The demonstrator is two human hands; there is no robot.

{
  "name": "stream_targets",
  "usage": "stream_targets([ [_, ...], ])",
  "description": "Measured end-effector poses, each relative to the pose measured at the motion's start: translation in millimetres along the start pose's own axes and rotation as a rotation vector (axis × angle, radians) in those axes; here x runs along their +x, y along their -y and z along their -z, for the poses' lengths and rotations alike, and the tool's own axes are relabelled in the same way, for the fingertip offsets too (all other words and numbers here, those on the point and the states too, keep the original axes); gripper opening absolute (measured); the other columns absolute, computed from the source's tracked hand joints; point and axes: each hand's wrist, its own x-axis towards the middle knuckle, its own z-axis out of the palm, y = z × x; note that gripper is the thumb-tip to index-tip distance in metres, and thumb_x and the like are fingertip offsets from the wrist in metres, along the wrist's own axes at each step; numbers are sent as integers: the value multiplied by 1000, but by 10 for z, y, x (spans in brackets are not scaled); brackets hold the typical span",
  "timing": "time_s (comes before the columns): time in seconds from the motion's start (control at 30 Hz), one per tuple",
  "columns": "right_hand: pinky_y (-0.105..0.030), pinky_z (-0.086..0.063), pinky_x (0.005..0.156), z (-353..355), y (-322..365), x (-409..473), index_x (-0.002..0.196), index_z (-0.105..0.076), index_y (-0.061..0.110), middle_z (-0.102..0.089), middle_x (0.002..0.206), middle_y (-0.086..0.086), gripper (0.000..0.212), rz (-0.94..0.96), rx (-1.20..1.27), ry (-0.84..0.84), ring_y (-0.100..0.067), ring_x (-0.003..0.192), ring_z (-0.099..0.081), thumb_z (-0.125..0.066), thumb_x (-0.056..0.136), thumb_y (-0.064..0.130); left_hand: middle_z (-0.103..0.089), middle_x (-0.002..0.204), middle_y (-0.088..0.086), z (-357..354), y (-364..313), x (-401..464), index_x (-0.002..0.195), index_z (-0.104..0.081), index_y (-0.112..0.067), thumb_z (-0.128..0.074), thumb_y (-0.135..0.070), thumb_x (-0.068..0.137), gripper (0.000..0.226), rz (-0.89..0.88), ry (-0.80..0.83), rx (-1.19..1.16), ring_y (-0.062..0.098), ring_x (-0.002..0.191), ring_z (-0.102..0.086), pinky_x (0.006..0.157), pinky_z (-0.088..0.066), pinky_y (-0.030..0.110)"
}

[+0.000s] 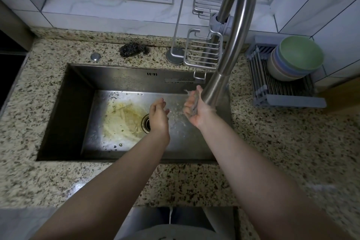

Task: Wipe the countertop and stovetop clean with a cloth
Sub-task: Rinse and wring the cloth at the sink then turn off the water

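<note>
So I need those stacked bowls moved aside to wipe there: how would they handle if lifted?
The stacked bowls look like light plastic, probably not fragile. They lean on the ribbed drying rack, so they may slide or separate if lifted by the top one.

My speckled beige-and-brown granite countertop [272, 152] surrounds a rectangular stainless steel sink [78, 107] set into it. Behind the sink on the stone: dark steel-wool scrubber [133, 49], round metal plug cap [95, 56], silver wire caddy rack [202, 52]. Far right, a grey roll-up drying rack [282, 93] carrying stacked pastel bowls [296, 60].
</note>
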Motion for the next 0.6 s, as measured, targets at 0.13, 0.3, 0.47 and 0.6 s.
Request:
stream_targets([
  [0.13,-21,-27,36,11,20,67,55,-48,21,-40,49,6,51,-6,61,-1,-9,36,-34,-62,100,43,-63,133,0,44,20,-8,137,-55,-17,-36,-22,108,35,58,39,-54,19,113,-63,94,-45,32],
  [0.3,-47,-63,78,70,27,76,103,-69,9,-65,111,-14,21,-51,228,143,-34,96,-74,-68,99,29,-71,120,0,47,17,32,123,-64,-16,-39,-26,107,31,106,41,-74,21,112,-67,87,-51,31],
  [0.47,-29,-61,56,105,29,18,110,-67,3,-64,123,-28,21,-142,371,214,-30,86,-69,-50,107,14,-73,113,1,34,15,54,121,-64,-14,-40,-27,107,30,136,75,-92,23,112,-67,97,-51,37],
  [0.6,-17,-29,33,29,45,70,108,-64,13,-55,65,0,13,-45,108,168,-5,40,-40,-58,105,24,-73,112,1,39,26,39,116,-65,-14,-40,-26,107,29,154,71,-89,23,111,-67,99,-50,37],
])
